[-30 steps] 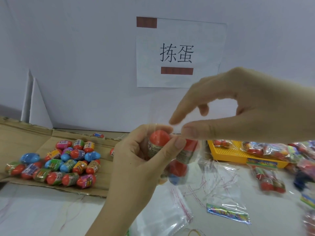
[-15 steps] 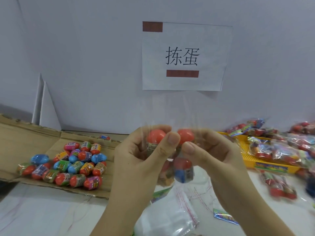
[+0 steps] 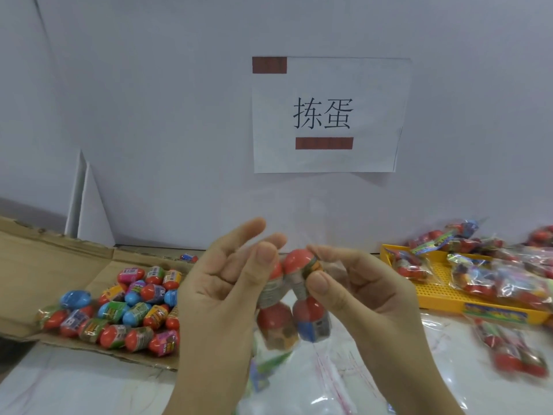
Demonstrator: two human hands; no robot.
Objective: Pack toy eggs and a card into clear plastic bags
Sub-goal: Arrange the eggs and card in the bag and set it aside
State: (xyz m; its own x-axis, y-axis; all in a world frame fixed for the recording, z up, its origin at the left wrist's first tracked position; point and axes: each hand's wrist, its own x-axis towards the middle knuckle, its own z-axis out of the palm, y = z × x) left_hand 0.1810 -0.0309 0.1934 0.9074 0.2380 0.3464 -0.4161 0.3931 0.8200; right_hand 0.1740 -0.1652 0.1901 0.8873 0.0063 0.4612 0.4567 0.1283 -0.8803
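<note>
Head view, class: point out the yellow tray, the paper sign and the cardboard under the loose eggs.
yellow tray (image 3: 431, 292): head view, bare perforated floor.
paper sign (image 3: 326, 115): head view, its printed middle.
cardboard (image 3: 45, 265): head view, bare left flap.

Both hands are up side by side, palms facing each other. The right hand (image 3: 359, 292) pinches a toy egg (image 3: 296, 262) between thumb and forefinger. The left hand (image 3: 230, 283) has half-straight, blurred fingers, and its grip is unclear.

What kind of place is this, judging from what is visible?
Probably a small hand-packing workstation: loose toy eggs heaped on flattened cardboard, filled bags in a yellow tray, and a printed sign on the wall.
</note>
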